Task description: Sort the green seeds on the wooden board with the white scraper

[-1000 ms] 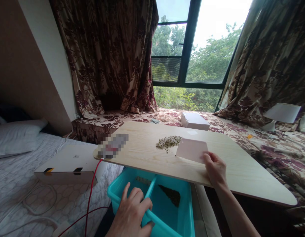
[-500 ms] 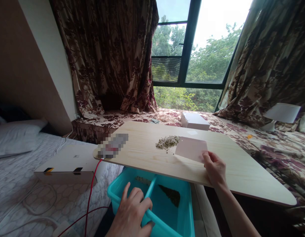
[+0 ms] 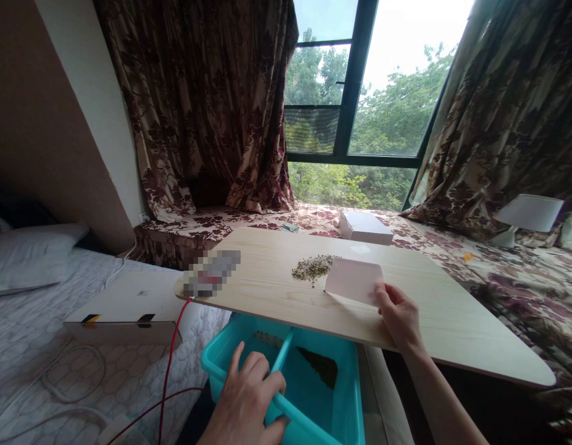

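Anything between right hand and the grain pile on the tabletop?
Yes: the pale card pinched in the right hand, its left edge by the grain pile. Nothing else visible stands between them.

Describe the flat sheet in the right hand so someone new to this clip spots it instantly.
Find the pale tabletop below the window. Just right of the pile of small grains, the right hand pinches a thin pinkish sheet at its right end. Unlike the small white square lying farther back, it is larger and held.
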`<state>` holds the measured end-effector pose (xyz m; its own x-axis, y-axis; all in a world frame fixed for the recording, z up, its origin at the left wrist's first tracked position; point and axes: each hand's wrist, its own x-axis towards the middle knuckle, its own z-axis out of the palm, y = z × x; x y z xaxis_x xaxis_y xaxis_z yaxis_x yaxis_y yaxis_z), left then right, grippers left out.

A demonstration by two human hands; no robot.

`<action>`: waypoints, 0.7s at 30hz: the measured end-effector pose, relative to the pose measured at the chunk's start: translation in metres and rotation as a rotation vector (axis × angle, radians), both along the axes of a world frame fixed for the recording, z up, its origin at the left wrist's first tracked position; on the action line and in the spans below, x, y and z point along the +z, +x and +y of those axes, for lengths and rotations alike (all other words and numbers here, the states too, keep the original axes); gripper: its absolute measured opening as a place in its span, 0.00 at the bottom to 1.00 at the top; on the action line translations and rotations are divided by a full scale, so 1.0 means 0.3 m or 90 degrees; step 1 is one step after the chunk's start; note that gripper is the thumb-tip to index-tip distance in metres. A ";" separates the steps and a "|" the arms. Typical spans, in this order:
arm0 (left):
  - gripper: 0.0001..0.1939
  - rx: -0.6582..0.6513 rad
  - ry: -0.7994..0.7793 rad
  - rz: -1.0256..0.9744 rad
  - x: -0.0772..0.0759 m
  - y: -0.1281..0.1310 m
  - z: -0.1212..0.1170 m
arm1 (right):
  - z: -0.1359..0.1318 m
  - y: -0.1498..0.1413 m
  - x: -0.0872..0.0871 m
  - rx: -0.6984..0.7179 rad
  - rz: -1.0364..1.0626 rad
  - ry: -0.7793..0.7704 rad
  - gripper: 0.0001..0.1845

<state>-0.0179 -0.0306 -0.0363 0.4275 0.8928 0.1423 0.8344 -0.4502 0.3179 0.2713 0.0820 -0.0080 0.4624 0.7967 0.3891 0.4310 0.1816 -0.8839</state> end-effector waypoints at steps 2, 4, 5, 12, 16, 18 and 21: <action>0.11 0.000 -0.001 -0.002 -0.001 0.001 -0.001 | -0.001 -0.001 0.002 0.007 -0.004 -0.002 0.16; 0.11 -0.003 -0.004 0.004 0.003 0.002 -0.001 | 0.001 -0.001 0.000 0.022 0.003 -0.002 0.15; 0.10 -0.005 -0.006 0.008 0.005 0.003 -0.002 | 0.003 -0.001 -0.002 0.036 0.009 -0.003 0.15; 0.10 -0.010 0.000 0.015 0.007 0.002 -0.002 | 0.027 0.002 -0.027 0.150 0.057 0.032 0.21; 0.09 -0.013 -0.001 0.018 0.004 0.004 0.000 | 0.041 0.000 -0.035 0.176 0.071 0.019 0.24; 0.09 -0.014 0.002 0.019 0.006 0.004 0.000 | 0.043 0.000 -0.036 0.183 0.065 0.009 0.24; 0.10 -0.015 -0.001 0.018 0.011 0.003 -0.001 | 0.041 0.001 -0.035 0.190 0.054 0.004 0.23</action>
